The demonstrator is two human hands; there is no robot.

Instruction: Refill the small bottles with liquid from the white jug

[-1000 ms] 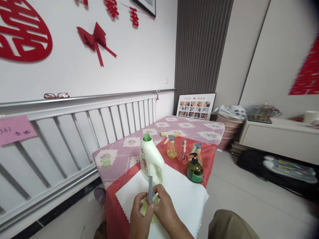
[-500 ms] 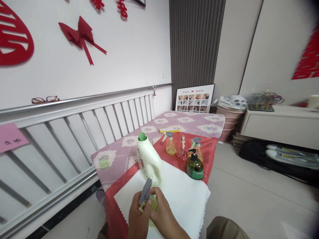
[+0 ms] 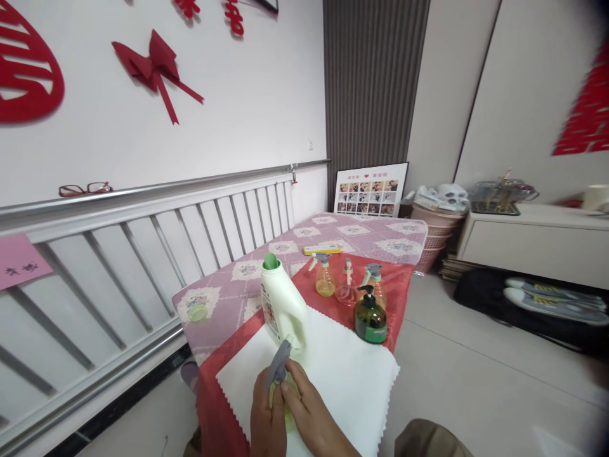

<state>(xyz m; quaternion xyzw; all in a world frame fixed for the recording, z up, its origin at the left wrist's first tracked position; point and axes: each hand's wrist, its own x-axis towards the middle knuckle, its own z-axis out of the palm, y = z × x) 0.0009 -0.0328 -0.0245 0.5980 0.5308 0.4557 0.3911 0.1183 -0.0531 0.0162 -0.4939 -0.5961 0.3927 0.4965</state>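
Observation:
Both hands are closed around a small spray bottle with a grey trigger head [image 3: 278,364], low over the white cloth. My left hand [image 3: 267,406] wraps the near left side of its neck. My right hand [image 3: 307,401] grips the collar from the right, fingers bent. The yellowish body is mostly hidden by the hands. Just beyond stands a pale green detergent jug [image 3: 285,304], its mouth uncapped with a green spout inside. To the right are a spray bottle with yellow liquid [image 3: 325,282], a clear pink spray bottle [image 3: 347,292], another spray bottle [image 3: 378,289] and a dark green pump bottle [image 3: 370,322].
A white scalloped cloth [image 3: 352,374] lies over a red cloth [image 3: 399,285] on the table with a purple floral cover [image 3: 380,228]. A green cap [image 3: 197,311] is at the left edge, a yellow box [image 3: 322,249] farther back. A white radiator [image 3: 143,247] borders the left.
My right hand's fingers have shifted around the spray bottle's collar, and the trigger head has turned slightly. The bottles on the table stay in place.

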